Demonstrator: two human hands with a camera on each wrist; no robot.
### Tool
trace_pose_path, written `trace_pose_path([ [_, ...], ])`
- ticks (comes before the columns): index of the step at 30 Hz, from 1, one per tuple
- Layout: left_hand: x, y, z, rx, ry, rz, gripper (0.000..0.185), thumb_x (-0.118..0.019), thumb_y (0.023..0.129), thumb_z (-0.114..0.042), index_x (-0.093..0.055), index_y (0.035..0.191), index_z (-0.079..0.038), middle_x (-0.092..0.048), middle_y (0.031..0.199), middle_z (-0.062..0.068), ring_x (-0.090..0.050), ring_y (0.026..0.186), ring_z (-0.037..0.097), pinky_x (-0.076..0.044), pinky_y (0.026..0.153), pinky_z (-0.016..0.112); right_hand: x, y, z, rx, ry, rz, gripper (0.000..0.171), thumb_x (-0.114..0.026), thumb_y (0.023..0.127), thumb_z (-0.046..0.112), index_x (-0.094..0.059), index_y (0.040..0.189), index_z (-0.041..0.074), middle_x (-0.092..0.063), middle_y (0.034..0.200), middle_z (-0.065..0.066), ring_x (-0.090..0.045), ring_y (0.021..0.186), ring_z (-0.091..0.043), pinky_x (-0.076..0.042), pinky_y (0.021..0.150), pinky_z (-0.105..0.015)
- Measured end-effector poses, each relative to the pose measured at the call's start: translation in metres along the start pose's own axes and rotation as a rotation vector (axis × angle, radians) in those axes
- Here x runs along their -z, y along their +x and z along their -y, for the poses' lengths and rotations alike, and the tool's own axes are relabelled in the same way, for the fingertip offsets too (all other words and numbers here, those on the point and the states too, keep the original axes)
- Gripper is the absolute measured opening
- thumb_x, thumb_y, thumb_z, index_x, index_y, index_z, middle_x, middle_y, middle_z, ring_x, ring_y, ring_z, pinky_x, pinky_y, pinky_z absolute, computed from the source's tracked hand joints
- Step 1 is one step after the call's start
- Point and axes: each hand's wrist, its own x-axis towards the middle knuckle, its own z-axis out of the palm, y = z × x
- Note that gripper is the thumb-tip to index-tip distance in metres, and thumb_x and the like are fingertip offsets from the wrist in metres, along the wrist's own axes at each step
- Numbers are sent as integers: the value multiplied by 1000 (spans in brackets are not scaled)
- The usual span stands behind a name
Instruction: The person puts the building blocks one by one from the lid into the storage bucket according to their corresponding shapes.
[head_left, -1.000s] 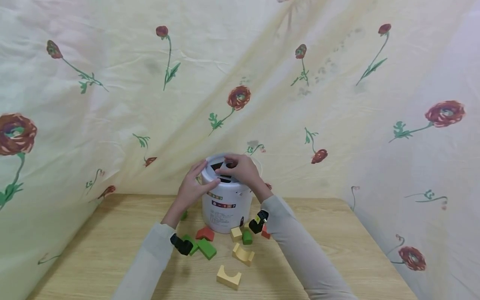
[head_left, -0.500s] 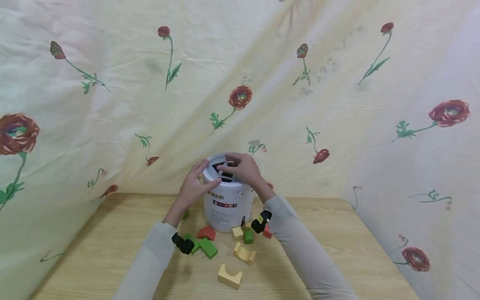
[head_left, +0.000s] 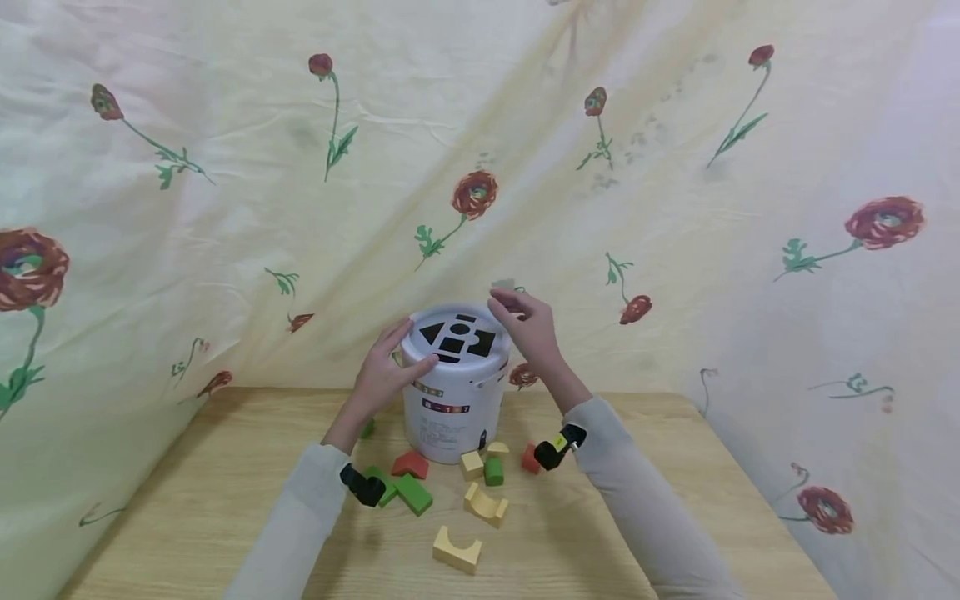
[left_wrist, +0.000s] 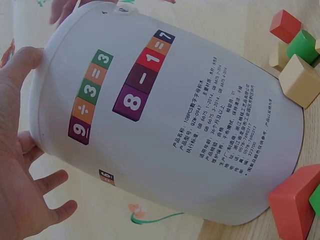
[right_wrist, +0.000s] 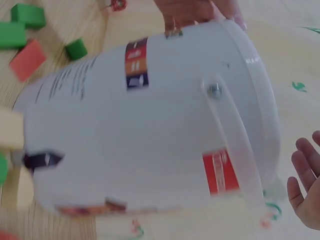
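Observation:
A white bucket point(head_left: 450, 425) stands upright at the back of the table; its lid point(head_left: 482, 364) has several dark cut-out shapes, including a triangle, a circle and an arch. My left hand point(head_left: 377, 377) rests on the lid's left rim, thumb at the front and fingers spread around the edge. In the left wrist view some of its fingers point(left_wrist: 56, 181) extend free of the wall. Up beside the lid's right edge is my right hand point(head_left: 529, 329), apart from the bucket, holding nothing visible. Its fingers point(right_wrist: 300, 167) are loosely bent.
Wooden blocks lie before the bucket: two yellow arches point(head_left: 457, 553), a yellow cube point(head_left: 472, 465), a green cylinder point(head_left: 493, 472), green blocks point(head_left: 413, 495) and red blocks point(head_left: 410, 467). Flower-patterned cloth point(head_left: 480, 125) hangs close behind. The bucket's handle point(right_wrist: 235, 135) hangs on its right side.
My right hand has lifted off the lid and moved right, uncovering the cut-outs. The left hand stays on the rim, and the visible blocks lie where they were.

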Motion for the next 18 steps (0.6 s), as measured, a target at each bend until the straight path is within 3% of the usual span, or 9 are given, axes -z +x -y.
trace_pose_path([
  [8,0,-1,-1,10,16,-3,92,-74,87,-55,-32,161,-19,-23,170,7,-25,154,39,-34,116,66,43,-18,-22,31,-104,8,35,-66,100,26,-69,128,5,-72,122,-14,-64,106,-24,-49,83,-27],
  [18,0,-1,-3,7,11,-2,92,-74,87,-54,-31,161,-20,-23,170,6,-25,154,39,-33,117,67,73,-57,-52,47,-278,181,32,-67,99,21,-69,128,7,-74,113,-11,-66,101,-22,-53,82,-28],
])
